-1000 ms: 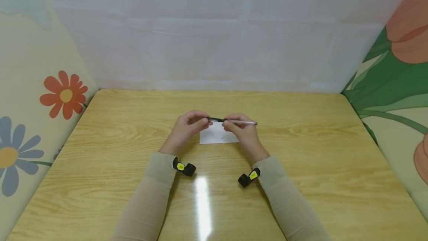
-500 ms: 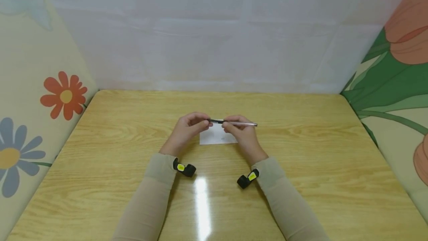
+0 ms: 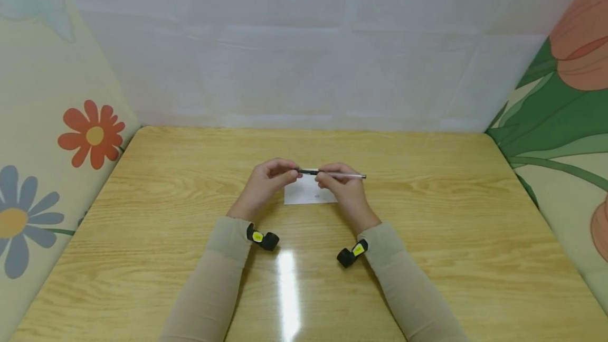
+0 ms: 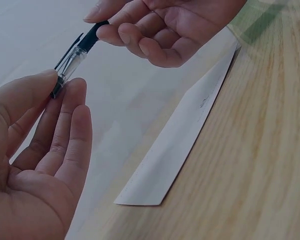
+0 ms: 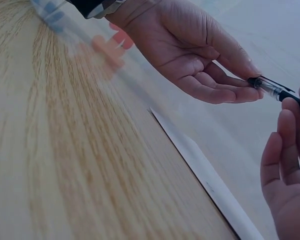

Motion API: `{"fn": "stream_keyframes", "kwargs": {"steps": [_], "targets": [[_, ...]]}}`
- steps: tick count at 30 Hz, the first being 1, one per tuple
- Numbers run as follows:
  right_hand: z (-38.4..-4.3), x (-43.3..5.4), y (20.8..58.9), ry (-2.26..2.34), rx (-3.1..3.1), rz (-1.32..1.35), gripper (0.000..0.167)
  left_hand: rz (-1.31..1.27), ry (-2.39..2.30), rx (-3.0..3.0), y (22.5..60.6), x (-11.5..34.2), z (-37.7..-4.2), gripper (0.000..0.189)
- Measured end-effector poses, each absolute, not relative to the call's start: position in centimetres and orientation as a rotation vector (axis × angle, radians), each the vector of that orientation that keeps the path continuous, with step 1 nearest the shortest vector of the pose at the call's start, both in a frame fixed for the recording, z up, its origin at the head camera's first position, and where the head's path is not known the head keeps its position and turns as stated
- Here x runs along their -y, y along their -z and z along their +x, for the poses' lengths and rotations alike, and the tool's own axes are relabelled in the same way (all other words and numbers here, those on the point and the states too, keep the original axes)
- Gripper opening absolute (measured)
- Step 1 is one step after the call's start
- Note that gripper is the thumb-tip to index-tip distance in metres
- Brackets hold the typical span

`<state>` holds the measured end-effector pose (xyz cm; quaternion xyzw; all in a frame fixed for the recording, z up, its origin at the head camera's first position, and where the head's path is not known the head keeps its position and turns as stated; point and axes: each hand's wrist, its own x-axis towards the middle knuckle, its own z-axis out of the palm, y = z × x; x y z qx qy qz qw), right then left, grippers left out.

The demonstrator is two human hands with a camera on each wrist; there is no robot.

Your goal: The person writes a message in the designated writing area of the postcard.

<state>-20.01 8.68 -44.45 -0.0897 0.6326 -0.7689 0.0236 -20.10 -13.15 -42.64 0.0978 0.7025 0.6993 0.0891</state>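
Past the left edge of the light brown wooden desk (image 3: 142, 268), I see a red flower with a yellow middle (image 3: 94, 135). Next is the bare left hand (image 3: 264, 182), pinching the capped end of a thin black and clear plastic pen (image 3: 310, 172). The pen is up above the desk, halfway between its left and right edges, in from the back edge. Below it lies a white paper rectangle (image 3: 302, 191) with a small dark mark. The bare right hand (image 3: 350, 189) pinches the pen's black part, and the pen's plain end pokes out past it.
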Motion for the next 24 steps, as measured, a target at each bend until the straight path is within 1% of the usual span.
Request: {"fn": "stream_keyframes", "kwargs": {"steps": [6, 14, 24], "targets": [[-20.09, -8.58, 44.47, 2.427, -1.943, -0.276, 0.009, 0.304, -2.088, -2.106, 42.58, 13.08, -20.16, 0.025], [-20.03, -8.51, 44.48, 2.423, -1.986, -0.278, 0.010, 0.276, -2.073, -2.098, 42.74, 13.20, -20.25, 0.028], [-20.13, -8.51, 44.56, 2.418, -2.004, -0.291, 0.006, 0.238, -2.059, -2.117, 42.70, 13.18, -20.25, 0.029]]}}
